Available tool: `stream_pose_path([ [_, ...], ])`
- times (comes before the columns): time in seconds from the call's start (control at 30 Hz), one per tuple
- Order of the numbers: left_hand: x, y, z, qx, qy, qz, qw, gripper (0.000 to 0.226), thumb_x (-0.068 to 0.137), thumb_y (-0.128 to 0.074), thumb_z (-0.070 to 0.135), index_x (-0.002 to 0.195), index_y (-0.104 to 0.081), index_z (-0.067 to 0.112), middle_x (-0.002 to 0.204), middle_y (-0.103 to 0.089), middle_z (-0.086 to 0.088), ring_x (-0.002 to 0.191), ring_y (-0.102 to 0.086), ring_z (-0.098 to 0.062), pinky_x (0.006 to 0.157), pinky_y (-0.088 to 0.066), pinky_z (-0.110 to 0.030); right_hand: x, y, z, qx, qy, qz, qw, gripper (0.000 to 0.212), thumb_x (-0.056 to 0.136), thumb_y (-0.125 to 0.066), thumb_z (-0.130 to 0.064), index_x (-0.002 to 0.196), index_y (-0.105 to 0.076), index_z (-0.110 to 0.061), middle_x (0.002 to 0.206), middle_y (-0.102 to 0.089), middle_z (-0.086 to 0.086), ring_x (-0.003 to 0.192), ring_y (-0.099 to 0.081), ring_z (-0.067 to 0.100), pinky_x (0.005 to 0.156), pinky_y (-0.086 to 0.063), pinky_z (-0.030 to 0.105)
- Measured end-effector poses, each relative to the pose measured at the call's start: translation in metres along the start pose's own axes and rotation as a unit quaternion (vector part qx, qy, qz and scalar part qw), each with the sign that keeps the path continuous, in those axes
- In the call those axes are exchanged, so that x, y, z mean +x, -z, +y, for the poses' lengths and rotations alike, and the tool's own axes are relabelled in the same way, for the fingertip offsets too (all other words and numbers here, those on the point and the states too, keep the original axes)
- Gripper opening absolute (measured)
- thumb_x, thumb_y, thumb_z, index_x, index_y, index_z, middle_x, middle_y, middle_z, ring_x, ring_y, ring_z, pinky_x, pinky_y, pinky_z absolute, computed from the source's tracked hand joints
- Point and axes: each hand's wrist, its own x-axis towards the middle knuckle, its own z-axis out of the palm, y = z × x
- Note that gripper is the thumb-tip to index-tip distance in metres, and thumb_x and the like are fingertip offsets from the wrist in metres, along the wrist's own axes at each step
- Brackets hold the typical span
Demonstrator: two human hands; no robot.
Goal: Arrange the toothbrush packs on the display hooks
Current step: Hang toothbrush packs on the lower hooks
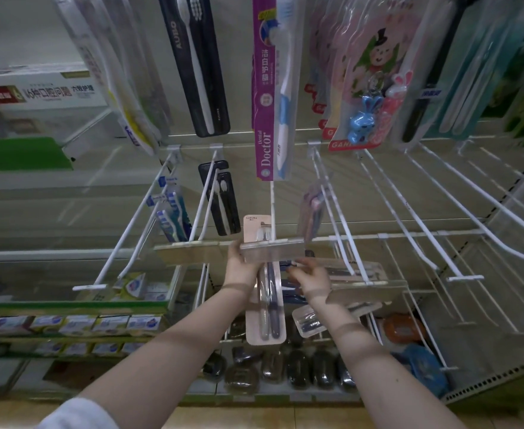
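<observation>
The toothbrush pack (265, 308) hangs upright at frame centre, its long axis vertical and its top edge meeting the tip of the centre hook (272, 205) just above. The left hand (239, 267) has a closed grip on its upper left edge. The right hand (311, 278) is just beside it with curled fingers; I cannot tell whether it holds anything.

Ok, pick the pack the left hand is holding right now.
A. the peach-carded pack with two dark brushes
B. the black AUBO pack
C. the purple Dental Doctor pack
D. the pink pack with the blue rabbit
A: the left hand grips the peach-carded pack by its left edge, with the two dark brush handles showing below the thumb.
</observation>
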Motion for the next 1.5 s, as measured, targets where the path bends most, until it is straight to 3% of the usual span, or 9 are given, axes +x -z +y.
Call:
stream_pose_path([
  [0.13,0.004,0.010,-0.006,-0.014,-0.006,0.042,0.999,0.045,0.082,-0.070,0.015,0.123,-0.054,0.006,0.106,-0.064,-0.008,0.104,-0.061,-0.029,0.095,-0.048,-0.044,-0.011,-0.013,-0.008,-0.008,0.032,-0.048,0.998,0.024,0.091,-0.055,0.000,0.115,-0.058,0.002,0.102,-0.062,0.012,0.079,-0.058,0.010,0.069,-0.052,0.017],
  [0.27,0.003,0.014,-0.003,-0.001,-0.019,0.032,0.999,0.033,0.087,-0.064,0.017,0.117,-0.055,0.008,0.093,-0.062,-0.002,0.098,-0.060,-0.024,0.083,-0.044,-0.034,-0.021,-0.020,-0.017,0.000,0.050,-0.042,0.998,0.023,0.088,-0.057,0.001,0.111,-0.060,0.005,0.109,-0.065,0.017,0.094,-0.059,0.019,0.063,-0.050,0.008],
  [0.47,0.004,0.008,0.004,0.010,-0.045,0.024,0.999,0.072,0.069,-0.057,0.046,0.130,-0.049,0.009,0.116,-0.060,-0.013,0.109,-0.057,-0.029,0.095,-0.045,-0.042,-0.021,-0.024,-0.022,0.040,0.035,0.000,0.999,0.021,0.089,-0.059,-0.006,0.109,-0.062,0.000,0.111,-0.064,0.016,0.104,-0.059,0.028,0.096,-0.048,0.042],
  [0.67,0.006,0.008,-0.003,0.007,-0.080,0.054,0.995,0.028,0.088,-0.062,0.029,0.110,-0.051,0.014,0.090,-0.056,0.006,0.096,-0.057,-0.021,0.085,-0.043,-0.036,-0.020,-0.024,-0.022,0.032,0.034,0.026,0.999,0.022,0.090,-0.059,-0.009,0.111,-0.061,-0.002,0.110,-0.065,0.015,0.104,-0.059,0.028,0.095,-0.048,0.039],
  [0.97,-0.002,0.008,-0.003,-0.004,-0.129,0.047,0.991,0.021,0.089,-0.063,0.018,0.105,-0.050,0.015,0.090,-0.057,0.006,0.086,-0.056,-0.007,0.084,-0.044,-0.032,-0.023,-0.025,-0.024,0.055,0.045,0.031,0.997,0.024,0.089,-0.061,-0.011,0.111,-0.060,-0.002,0.107,-0.065,0.014,0.103,-0.060,0.025,0.090,-0.047,0.031],
  [1.2,-0.009,0.002,0.009,-0.036,-0.136,0.014,0.990,0.020,0.090,-0.058,0.011,0.087,-0.049,0.028,0.091,-0.056,0.008,0.088,-0.054,-0.008,0.084,-0.040,-0.030,-0.021,-0.024,-0.021,0.062,0.039,0.027,0.997,0.017,0.090,-0.059,-0.011,0.106,-0.059,-0.006,0.108,-0.065,0.013,0.103,-0.061,0.028,0.096,-0.048,0.043],
  [1.33,-0.011,-0.007,0.015,-0.029,-0.143,0.003,0.989,0.019,0.092,-0.056,0.010,0.085,-0.047,0.025,0.086,-0.056,0.008,0.081,-0.054,-0.007,0.073,-0.042,-0.025,-0.017,-0.018,-0.017,0.069,0.045,0.035,0.996,0.021,0.090,-0.058,-0.009,0.111,-0.057,-0.006,0.106,-0.065,0.012,0.101,-0.061,0.025,0.090,-0.050,0.033],
  [1.43,-0.010,-0.010,0.018,-0.038,-0.155,0.001,0.987,0.018,0.094,-0.053,0.009,0.085,-0.048,0.024,0.085,-0.056,0.008,0.078,-0.054,-0.003,0.065,-0.041,-0.017,-0.015,-0.010,-0.014,0.067,0.051,0.038,0.996,0.028,0.090,-0.057,-0.004,0.117,-0.054,-0.005,0.104,-0.061,0.006,0.094,-0.056,0.014,0.073,-0.045,0.013],
  [1.5,-0.006,-0.011,0.019,-0.038,-0.168,-0.004,0.985,0.017,0.094,-0.053,0.007,0.088,-0.048,0.023,0.086,-0.056,0.008,0.079,-0.054,-0.004,0.065,-0.042,-0.016,-0.011,-0.007,-0.012,0.061,0.049,0.047,0.996,0.030,0.090,-0.056,-0.003,0.120,-0.052,-0.007,0.103,-0.059,0.003,0.093,-0.053,0.011,0.076,-0.043,0.016],
])
